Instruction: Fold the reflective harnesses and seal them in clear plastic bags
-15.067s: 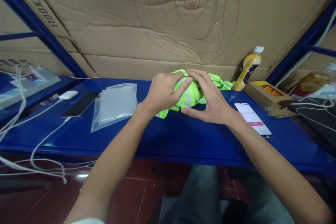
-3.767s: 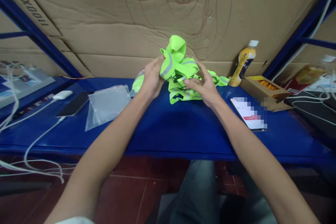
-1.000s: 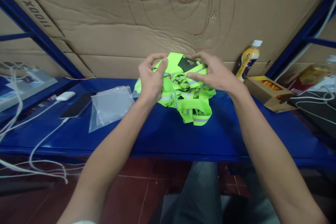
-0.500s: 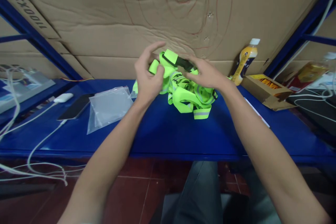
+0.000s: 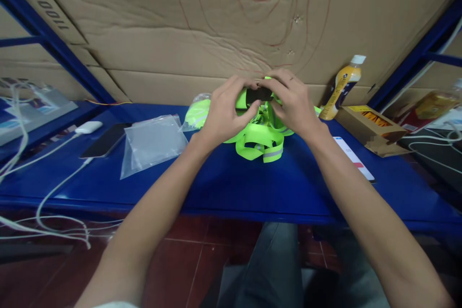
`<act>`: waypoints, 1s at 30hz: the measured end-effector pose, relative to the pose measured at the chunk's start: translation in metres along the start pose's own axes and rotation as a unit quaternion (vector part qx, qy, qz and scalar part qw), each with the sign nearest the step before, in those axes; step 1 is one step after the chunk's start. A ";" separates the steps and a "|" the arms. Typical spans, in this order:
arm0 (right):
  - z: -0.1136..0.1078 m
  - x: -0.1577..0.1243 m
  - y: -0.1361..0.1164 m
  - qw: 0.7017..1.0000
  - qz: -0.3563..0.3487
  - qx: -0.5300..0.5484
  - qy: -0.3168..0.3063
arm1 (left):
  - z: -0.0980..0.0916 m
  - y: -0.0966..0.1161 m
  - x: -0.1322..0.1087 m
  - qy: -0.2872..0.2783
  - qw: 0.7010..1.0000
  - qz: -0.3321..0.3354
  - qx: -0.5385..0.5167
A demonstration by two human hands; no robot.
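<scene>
While the neon-green strap bundle (image 5: 258, 137) sits on the blue shelf (image 5: 224, 187), we clamp our left hand (image 5: 225, 115) and right hand (image 5: 292, 106) over its top — fingers curled tight on a black patch (image 5: 258, 95). Left of the bundle lies a clear plastic bag (image 5: 153, 142); right of it, a phone (image 5: 353, 159).
</scene>
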State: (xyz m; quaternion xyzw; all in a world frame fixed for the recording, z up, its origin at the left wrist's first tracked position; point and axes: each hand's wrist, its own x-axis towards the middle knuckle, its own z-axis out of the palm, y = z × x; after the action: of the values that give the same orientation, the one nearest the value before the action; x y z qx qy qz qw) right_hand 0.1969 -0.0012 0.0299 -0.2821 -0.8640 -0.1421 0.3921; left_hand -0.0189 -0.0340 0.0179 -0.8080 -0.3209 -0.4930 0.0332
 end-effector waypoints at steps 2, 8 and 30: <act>0.006 -0.006 0.003 1.000 -0.009 -0.011 0.026 | 0.000 0.000 0.000 -0.005 1.000 -0.011 0.006; 0.018 -0.015 0.009 0.998 -0.013 -0.028 0.056 | -0.005 0.001 0.002 -0.010 1.000 -0.014 -0.023; -0.005 -0.027 0.032 0.963 0.209 0.024 0.166 | -0.016 -0.054 -0.002 -0.103 0.990 -0.021 0.093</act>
State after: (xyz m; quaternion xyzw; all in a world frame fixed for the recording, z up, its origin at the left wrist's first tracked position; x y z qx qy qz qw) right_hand 0.2338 0.0122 0.0137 -0.4195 -0.7116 -0.0809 0.5578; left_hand -0.0623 0.0020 0.0104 -0.8412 -0.3838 -0.3753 0.0649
